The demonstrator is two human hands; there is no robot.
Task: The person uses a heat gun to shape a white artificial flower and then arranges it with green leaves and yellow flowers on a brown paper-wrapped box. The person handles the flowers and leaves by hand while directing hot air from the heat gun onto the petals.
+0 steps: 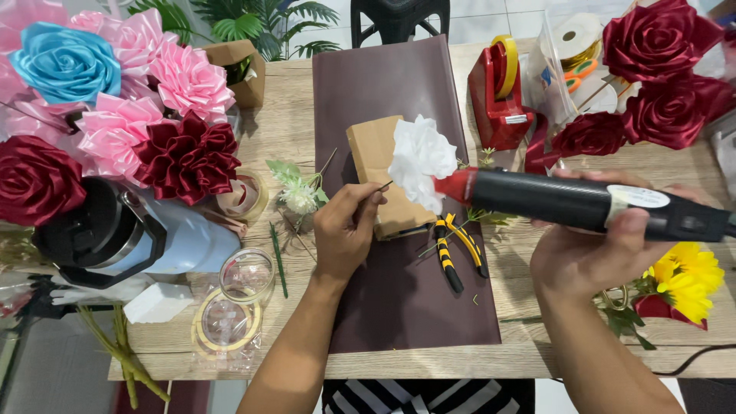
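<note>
While the left hand (343, 230) pinches a thin wire stem (381, 188) between thumb and fingertips, wrist cocked up over the mat, the single white ribbon flower (421, 158) sits at the stem's far end, just above a folded piece of brown cardboard (376, 157). Right hand (586, 257) is wrapped firmly around one black glue gun (583, 202), held level, its red nozzle (452, 186) touching the flower's lower edge. Both forearms come up from the bottom edge, the right one angled in steeply. Under the gun lies one pair of yellow-and-black pliers (452, 249) on the maroon mat (399, 303). Out to the right: one red tape dispenser (498, 88), three dark red ribbon roses (663, 77), yellow flowers (690, 280). Out to the left: three pink ribbon flowers (149, 77), one blue one (65, 61), a black-lidded flask (115, 234), all on the wooden table (291, 126).
</note>
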